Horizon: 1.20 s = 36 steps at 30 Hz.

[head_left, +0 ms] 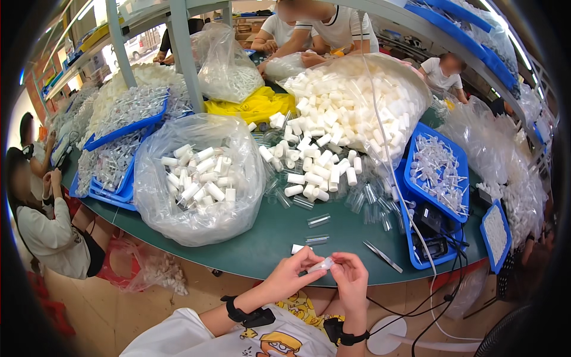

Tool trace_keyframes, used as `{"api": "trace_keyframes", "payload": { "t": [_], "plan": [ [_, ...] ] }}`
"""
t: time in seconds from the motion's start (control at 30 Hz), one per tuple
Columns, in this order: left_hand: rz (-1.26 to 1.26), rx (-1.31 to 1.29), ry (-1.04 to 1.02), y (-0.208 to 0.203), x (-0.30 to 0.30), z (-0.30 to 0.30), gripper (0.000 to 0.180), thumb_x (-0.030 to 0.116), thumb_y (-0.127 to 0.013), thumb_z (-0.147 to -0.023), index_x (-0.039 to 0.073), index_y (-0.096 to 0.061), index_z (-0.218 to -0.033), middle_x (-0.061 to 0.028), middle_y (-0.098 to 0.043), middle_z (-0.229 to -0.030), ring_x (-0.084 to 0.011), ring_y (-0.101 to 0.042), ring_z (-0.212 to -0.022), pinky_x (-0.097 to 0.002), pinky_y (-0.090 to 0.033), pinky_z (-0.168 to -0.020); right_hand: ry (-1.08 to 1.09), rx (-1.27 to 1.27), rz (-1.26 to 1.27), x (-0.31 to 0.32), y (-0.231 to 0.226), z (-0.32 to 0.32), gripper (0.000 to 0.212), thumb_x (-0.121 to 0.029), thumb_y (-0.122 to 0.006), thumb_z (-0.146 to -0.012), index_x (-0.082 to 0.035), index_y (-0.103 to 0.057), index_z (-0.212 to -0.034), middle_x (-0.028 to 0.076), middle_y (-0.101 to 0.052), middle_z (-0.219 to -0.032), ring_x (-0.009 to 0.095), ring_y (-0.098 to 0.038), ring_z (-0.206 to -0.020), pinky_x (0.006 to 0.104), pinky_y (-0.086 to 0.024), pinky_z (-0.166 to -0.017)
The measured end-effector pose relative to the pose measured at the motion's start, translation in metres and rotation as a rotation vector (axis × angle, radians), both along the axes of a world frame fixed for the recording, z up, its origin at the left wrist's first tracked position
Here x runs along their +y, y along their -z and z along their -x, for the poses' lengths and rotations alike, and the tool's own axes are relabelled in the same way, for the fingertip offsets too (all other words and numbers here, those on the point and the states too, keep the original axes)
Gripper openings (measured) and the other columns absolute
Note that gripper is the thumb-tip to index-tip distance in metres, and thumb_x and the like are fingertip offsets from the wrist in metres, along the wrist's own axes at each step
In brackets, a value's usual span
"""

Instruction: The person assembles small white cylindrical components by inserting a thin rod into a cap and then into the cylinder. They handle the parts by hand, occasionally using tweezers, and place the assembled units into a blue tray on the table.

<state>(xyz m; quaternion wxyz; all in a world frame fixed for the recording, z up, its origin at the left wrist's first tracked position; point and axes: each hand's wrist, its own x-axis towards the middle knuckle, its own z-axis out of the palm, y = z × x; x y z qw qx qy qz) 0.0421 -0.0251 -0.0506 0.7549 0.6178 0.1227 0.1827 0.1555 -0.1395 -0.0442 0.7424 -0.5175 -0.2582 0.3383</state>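
Note:
My left hand (293, 269) and my right hand (350, 276) meet over the near edge of the green table (270, 238). Between their fingertips is a small whitish, partly see-through cylinder (322, 265), its far end covered by the right fingers. Just beyond my left hand a white cylindrical cap (300, 249) lies on the table. Two clear tubes, a nearer clear tube (317, 240) and a farther clear tube (319, 221), rest beyond it. Metal tweezers (383, 256) lie to the right of my hands.
A clear bag (154, 196) of white cylinders stands left; a larger bag (410, 89) spills a pile of white cylinders (318, 169) mid-table. Blue trays (437, 217) of small white parts stand right, with black cables (455, 262) alongside. Co-workers sit at the far side and left.

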Motion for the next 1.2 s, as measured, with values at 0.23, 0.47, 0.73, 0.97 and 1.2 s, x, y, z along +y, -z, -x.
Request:
{"api": "trace_keyframes", "payload": {
  "t": [0.23, 0.47, 0.73, 0.97, 1.2],
  "plan": [
    [0.083, 0.024, 0.097, -0.003, 0.005, 0.004, 0.016, 0.011, -0.053, -0.092, 0.000, -0.046, -0.100, -0.0086, -0.060, -0.102, -0.0104, -0.056, -0.097, -0.0243, -0.044, -0.081, -0.060, -0.122, -0.044, 0.001, 0.003, -0.003, 0.019, 0.009, -0.056, -0.082, 0.009, -0.057, -0.101, 0.012, -0.053, -0.103, 0.017, -0.058, -0.088, 0.0275, -0.050, -0.076],
    [0.106, 0.032, 0.112, -0.004, 0.004, 0.004, 0.016, 0.015, -0.053, -0.093, 0.002, -0.049, -0.100, -0.0059, -0.060, -0.098, -0.0081, -0.057, -0.092, -0.0213, -0.043, -0.073, -0.030, -0.129, -0.025, 0.000, 0.003, 0.001, 0.018, 0.009, -0.057, -0.082, 0.009, -0.057, -0.100, 0.012, -0.053, -0.102, 0.017, -0.059, -0.087, 0.0269, -0.050, -0.075],
    [0.097, 0.059, 0.076, -0.004, 0.005, 0.003, 0.016, 0.014, -0.054, -0.092, 0.001, -0.054, -0.101, -0.0060, -0.062, -0.096, -0.0069, -0.057, -0.087, -0.0209, -0.044, -0.069, -0.019, -0.086, -0.047, 0.001, 0.005, 0.001, 0.019, 0.007, -0.059, -0.082, 0.008, -0.057, -0.101, 0.012, -0.052, -0.101, 0.018, -0.059, -0.087, 0.0268, -0.052, -0.075],
    [0.102, 0.074, 0.083, -0.007, 0.007, 0.004, 0.016, 0.015, -0.054, -0.092, 0.001, -0.052, -0.100, -0.0055, -0.062, -0.094, -0.0066, -0.056, -0.087, -0.0209, -0.043, -0.071, 0.011, -0.121, -0.003, 0.003, 0.005, 0.004, 0.018, 0.008, -0.058, -0.081, 0.009, -0.057, -0.100, 0.012, -0.053, -0.101, 0.018, -0.059, -0.086, 0.0270, -0.052, -0.075],
    [0.085, 0.044, 0.131, -0.004, 0.009, 0.004, 0.015, 0.014, -0.052, -0.093, 0.001, -0.046, -0.100, -0.0065, -0.060, -0.100, -0.0097, -0.057, -0.091, -0.0238, -0.044, -0.076, 0.025, -0.144, -0.008, 0.004, 0.004, 0.005, 0.016, 0.010, -0.057, -0.081, 0.008, -0.057, -0.097, 0.011, -0.053, -0.098, 0.017, -0.057, -0.083, 0.0267, -0.050, -0.071]
  ]
}}
